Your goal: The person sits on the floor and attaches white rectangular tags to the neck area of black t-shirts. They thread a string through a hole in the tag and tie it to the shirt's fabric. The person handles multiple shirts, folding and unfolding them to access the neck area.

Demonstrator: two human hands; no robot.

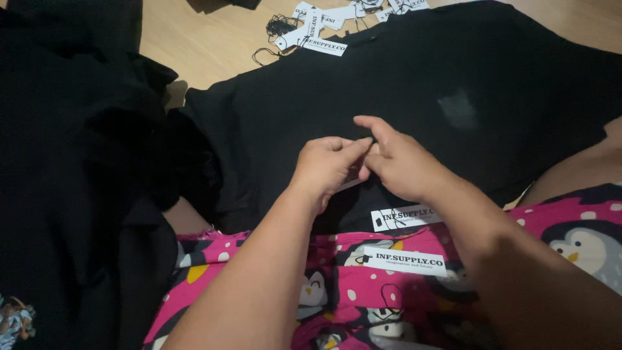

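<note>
A black garment [414, 84] lies spread on the wooden floor in front of me. My left hand [324, 165] and my right hand [398, 159] meet over its near edge, fingertips pinched together on a small white tag with a thin black string. The tag is mostly hidden between the fingers. Two more white tags with black strings lie close by, one white hang tag [403, 217] on the garment's near edge and another white hang tag [405, 260] on my pink penguin-print lap [363, 285].
A pile of black clothing [71, 162] fills the left side. Several loose white tags with black strings [324, 29] lie on the wooden floor [207, 45] beyond the garment. A faint grey mark [459, 107] shows on the garment's right part.
</note>
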